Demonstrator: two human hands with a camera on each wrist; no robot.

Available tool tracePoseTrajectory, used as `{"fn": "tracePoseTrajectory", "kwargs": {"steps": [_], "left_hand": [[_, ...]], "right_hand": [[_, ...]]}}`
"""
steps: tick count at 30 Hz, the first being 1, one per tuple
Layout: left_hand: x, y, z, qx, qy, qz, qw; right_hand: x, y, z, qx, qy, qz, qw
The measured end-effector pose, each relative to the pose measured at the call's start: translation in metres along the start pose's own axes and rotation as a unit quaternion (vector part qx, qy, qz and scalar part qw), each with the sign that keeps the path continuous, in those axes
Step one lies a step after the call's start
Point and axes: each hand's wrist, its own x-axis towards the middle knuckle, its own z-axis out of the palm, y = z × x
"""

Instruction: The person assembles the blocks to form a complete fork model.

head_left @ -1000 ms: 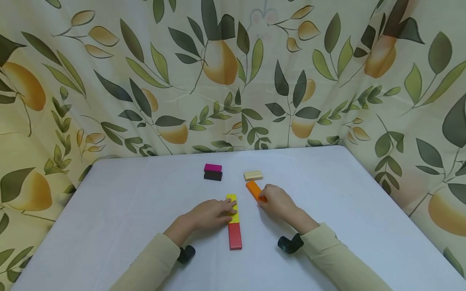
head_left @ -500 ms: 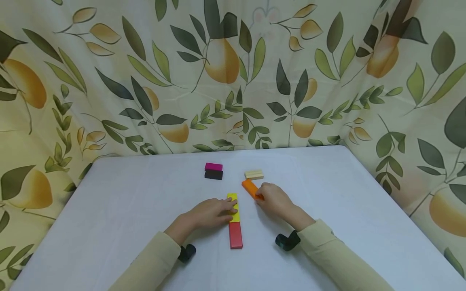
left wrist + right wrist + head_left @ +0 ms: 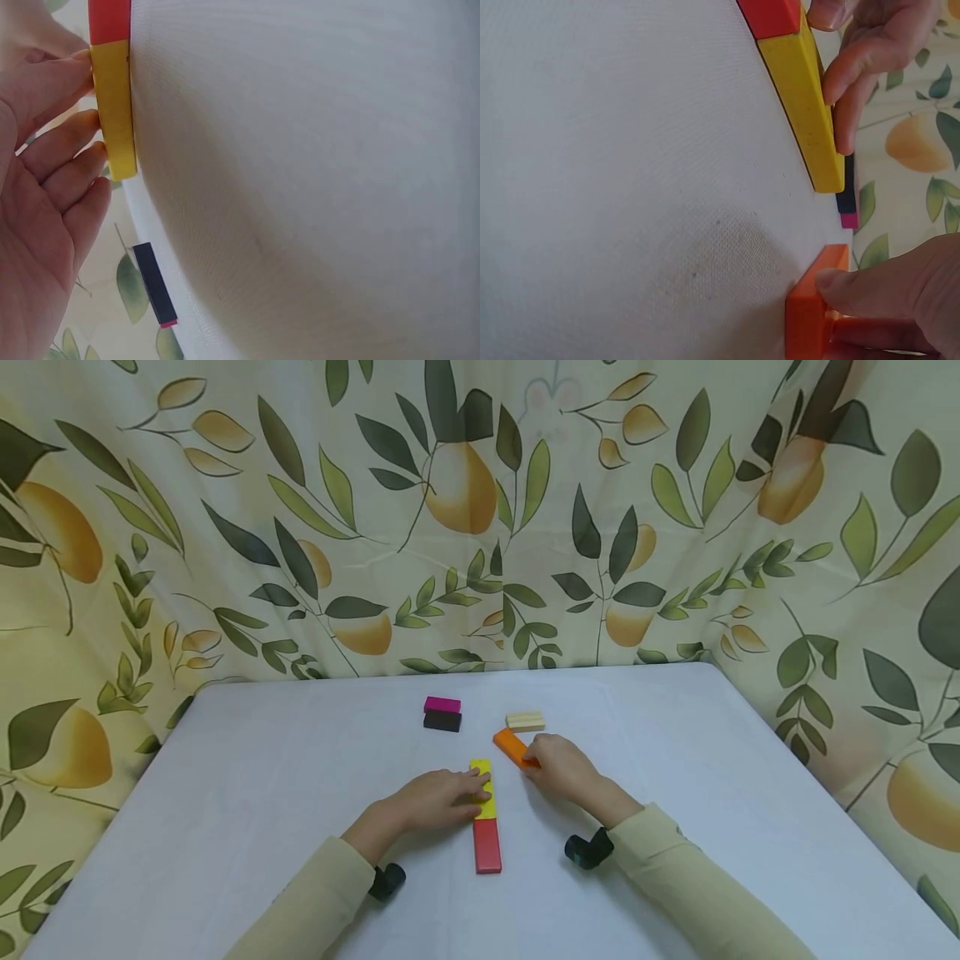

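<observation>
My left hand (image 3: pixel 431 800) rests its fingertips on the yellow block (image 3: pixel 488 810), fingers fairly straight. The red block (image 3: pixel 487 847) lies end to end with the yellow one, on the near side. To the right, my right hand (image 3: pixel 561 768) pinches the near end of an orange block (image 3: pixel 511 747), which lies slanted and apart from the row. In the right wrist view the thumb presses on the orange block (image 3: pixel 807 319), and the yellow block (image 3: pixel 802 105) is seen above it. The left wrist view shows fingertips touching the yellow block (image 3: pixel 114 112).
A magenta block (image 3: pixel 442 703) and a black block (image 3: pixel 442 722) sit together at the back of the white table (image 3: pixel 262 760). Pale wooden blocks (image 3: pixel 525 721) lie just beyond the orange one. A leaf-and-fruit patterned curtain (image 3: pixel 360 568) hangs behind the table.
My right hand has shifted the orange block left and slightly away from me, turning its far end leftward. The left hand stays on the yellow block.
</observation>
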Motion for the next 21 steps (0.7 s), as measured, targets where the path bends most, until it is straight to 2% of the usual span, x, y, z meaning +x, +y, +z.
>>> {"fn": "tracePoseTrajectory", "kwargs": {"steps": [15, 21], "left_hand": [[-0.001, -0.001, 0.001, 0.001, 0.001, 0.003, 1.0], [0.0, -0.001, 0.001, 0.001, 0.004, 0.007, 1.0]], "right_hand": [[0.012, -0.002, 0.003, -0.004, -0.007, -0.008, 1.0], [0.016, -0.003, 0.003, 0.013, -0.014, -0.004, 1.0]]}}
